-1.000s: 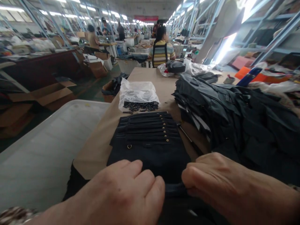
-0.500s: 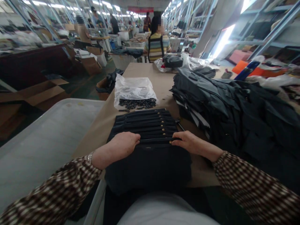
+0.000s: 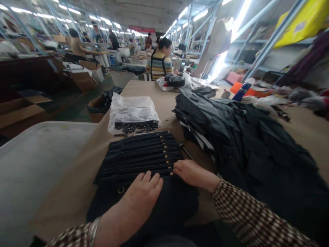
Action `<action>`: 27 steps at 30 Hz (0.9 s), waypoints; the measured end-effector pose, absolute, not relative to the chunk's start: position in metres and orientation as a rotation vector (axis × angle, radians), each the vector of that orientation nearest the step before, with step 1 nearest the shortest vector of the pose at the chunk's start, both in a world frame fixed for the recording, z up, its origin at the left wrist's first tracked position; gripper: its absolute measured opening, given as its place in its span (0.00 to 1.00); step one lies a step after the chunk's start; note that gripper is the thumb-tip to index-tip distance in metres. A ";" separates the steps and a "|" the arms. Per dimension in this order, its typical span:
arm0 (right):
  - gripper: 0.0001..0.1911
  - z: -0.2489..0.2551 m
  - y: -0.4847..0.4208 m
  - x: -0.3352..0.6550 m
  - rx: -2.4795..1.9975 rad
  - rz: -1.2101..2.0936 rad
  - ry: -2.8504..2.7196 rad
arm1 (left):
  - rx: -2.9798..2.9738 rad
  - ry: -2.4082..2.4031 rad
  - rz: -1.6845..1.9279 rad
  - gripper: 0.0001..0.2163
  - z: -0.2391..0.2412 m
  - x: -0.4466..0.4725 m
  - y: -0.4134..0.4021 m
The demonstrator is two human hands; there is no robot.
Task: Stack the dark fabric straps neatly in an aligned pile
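A stack of dark navy fabric pieces [image 3: 138, 154], fanned out with small brass studs along their right side, lies on the brown table in front of me. My left hand [image 3: 144, 192] rests flat on the nearest piece, fingers stretched out, beside a small metal ring [image 3: 120, 189]. My right hand [image 3: 189, 172] lies on the right edge of the stack by the studs, fingers bent down onto the fabric; nothing shows in its grip.
A plastic bag [image 3: 132, 109] with several small black metal parts [image 3: 136, 126] lies beyond the stack. A large heap of black fabric [image 3: 246, 144] fills the right. A translucent plastic bin [image 3: 33, 164] stands at left. A person in a striped shirt [image 3: 160, 63] sits at the table's far end.
My left hand has slid back toward me and spread flat on the top piece. My right hand has stayed at the stack's right edge. The view has shifted to the right.
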State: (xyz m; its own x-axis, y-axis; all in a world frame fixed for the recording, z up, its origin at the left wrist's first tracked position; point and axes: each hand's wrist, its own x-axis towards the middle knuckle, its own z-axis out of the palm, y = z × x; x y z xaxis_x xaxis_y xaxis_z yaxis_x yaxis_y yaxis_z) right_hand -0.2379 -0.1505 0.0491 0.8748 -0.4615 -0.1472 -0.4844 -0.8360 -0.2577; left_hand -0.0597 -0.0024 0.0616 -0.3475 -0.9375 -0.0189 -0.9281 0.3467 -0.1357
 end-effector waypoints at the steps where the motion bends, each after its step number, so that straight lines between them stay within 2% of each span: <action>1: 0.12 0.050 -0.150 -0.237 -2.773 0.109 0.703 | -1.737 2.522 -0.162 0.20 0.051 -0.061 -0.001; 5: 0.11 0.048 -0.147 -0.237 -2.753 0.069 0.782 | -1.869 2.551 -0.162 0.18 0.027 -0.056 0.006; 10: 0.05 0.040 -0.148 -0.238 -2.677 -0.111 0.890 | -1.917 2.607 -0.194 0.20 0.027 -0.052 0.013; 14: 0.04 0.038 -0.158 -0.235 -2.580 -0.147 0.856 | -1.914 2.585 -0.220 0.20 0.026 -0.051 0.008; 18: 0.05 0.039 -0.164 -0.230 -2.596 -0.159 0.887 | -1.879 2.623 -0.395 0.21 0.018 -0.045 -0.002; 22: 0.07 0.046 -0.163 -0.232 -2.635 -0.173 0.938 | -1.762 2.714 -0.718 0.20 0.001 -0.031 -0.015; 25: 0.08 0.068 -0.167 -0.254 -2.678 -0.393 0.858 | -1.687 2.746 -0.882 0.21 -0.010 -0.023 -0.021; 27: 0.06 0.089 -0.179 -0.283 -2.684 -0.630 0.875 | -1.658 2.754 -0.941 0.20 -0.013 -0.020 -0.022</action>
